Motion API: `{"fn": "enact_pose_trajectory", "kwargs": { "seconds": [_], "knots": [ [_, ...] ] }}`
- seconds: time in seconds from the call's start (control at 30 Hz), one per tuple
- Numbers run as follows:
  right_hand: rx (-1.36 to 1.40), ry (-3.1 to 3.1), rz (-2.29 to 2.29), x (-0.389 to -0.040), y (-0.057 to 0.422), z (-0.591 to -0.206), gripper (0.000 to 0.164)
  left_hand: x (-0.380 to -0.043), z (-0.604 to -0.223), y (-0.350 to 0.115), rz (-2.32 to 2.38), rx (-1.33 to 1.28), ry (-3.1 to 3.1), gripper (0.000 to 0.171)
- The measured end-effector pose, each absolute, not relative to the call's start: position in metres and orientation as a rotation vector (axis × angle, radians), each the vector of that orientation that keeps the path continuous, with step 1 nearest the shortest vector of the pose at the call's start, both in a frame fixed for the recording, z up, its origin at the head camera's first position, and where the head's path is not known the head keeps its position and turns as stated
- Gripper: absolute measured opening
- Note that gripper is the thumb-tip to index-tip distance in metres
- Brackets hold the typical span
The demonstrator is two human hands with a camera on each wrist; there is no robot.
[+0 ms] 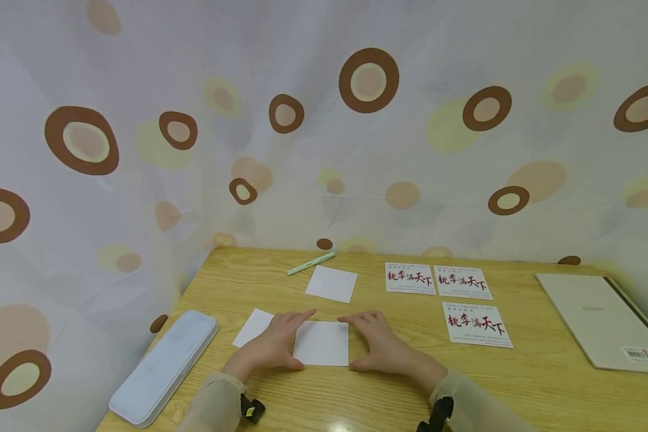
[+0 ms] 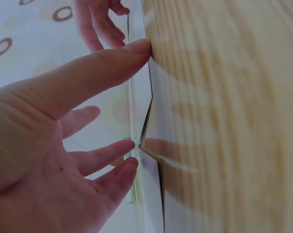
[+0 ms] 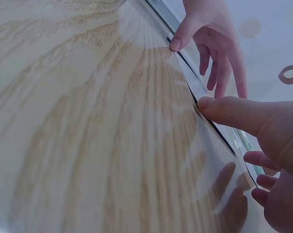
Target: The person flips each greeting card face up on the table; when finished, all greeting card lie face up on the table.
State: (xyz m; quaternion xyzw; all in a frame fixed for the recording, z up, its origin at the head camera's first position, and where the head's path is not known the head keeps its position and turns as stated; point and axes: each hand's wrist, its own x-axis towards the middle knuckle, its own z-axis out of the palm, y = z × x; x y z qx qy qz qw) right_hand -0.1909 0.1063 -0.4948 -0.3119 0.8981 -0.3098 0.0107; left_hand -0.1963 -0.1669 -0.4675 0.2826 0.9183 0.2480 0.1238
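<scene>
1. A blank white card (image 1: 321, 344) lies flat on the wooden table (image 1: 324, 393), near and left of the table's middle; a hand is at each side of it.
2. The left hand (image 1: 270, 343) is at the card's left side; its thumb and fingers are spread well apart, not clamped; the thumb tip touches the near edge by the left corner, and the forefinger reaches to the far left corner.
3. The right hand (image 1: 380, 343) mirrors it on the right; thumb and fingers are apart, the thumb by the near right corner, the forefinger by the far right one.
4. A second blank card (image 1: 332, 284) lies farther off, just beside a pale green pen (image 1: 310, 264); a third blank card (image 1: 251, 327) is partly hidden behind the left hand.
5. To the right lie three printed cards (image 1: 477, 324) with red writing; at far right is a cream folder (image 1: 594, 318).
6. A white case (image 1: 164, 366) lies at the left edge; a spotted sheet (image 1: 308, 144) hangs behind.
</scene>
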Motion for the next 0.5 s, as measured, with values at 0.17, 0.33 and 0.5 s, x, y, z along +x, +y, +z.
{"fn": "enact_pose_trajectory", "kwargs": {
  "seconds": [0.17, 0.33, 0.5],
  "knots": [
    [-1.006, 2.813, -0.948, -0.1907, 0.1049, -0.4946, 0.083, -0.196, -0.4657, -0.167, 0.716, 0.8, 2.677, 0.103],
    [-1.021, 2.812, -0.939, -0.1893, 0.1022, -0.4939, 0.082, -0.1954, -0.4654, -0.1673, 0.722, 0.782, 2.684, 0.101],
    [-1.009, 2.817, -0.927, -0.1888, 0.1002, -0.4934, 0.081, -0.1949, -0.466, -0.1683, 0.732, 0.773, 2.678, 0.1]
  ]
}}
